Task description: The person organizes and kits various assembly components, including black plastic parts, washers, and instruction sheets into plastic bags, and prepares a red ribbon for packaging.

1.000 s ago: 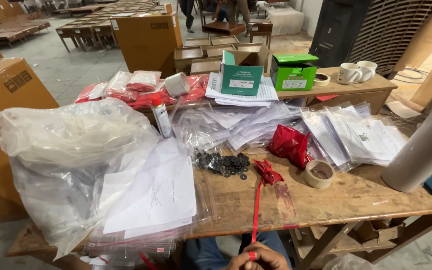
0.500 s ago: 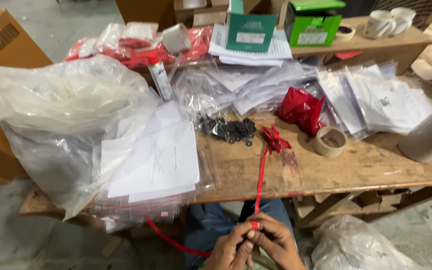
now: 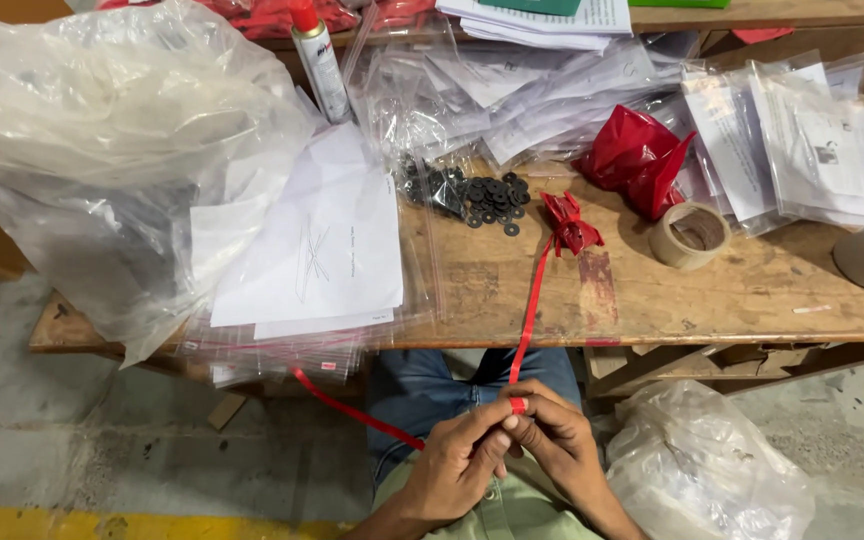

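Note:
Both my hands are low in front of my lap, fingertips together on a narrow red ribbon [image 3: 530, 310]. My left hand [image 3: 460, 462] and my right hand [image 3: 555, 447] pinch it at the same spot. From there the ribbon runs up over the table edge to a small red knotted bundle [image 3: 569, 222] on the wooden table [image 3: 752, 300]. Another length of it trails down to the left under the table. A heap of black washers [image 3: 477, 195] lies just left of the bundle.
A big clear plastic bag [image 3: 102, 150] and a stack of clear bags with white sheets [image 3: 312, 250] cover the left of the table. A tape roll [image 3: 690, 235], a red bag [image 3: 637, 150], a spray can [image 3: 317, 60], and more bagged papers [image 3: 812, 140] sit behind. Another plastic bag [image 3: 707, 470] lies on the floor.
The camera has tilted down and closer. My hands have risen into view and closed on the red ribbon, which now hangs taut from the table.

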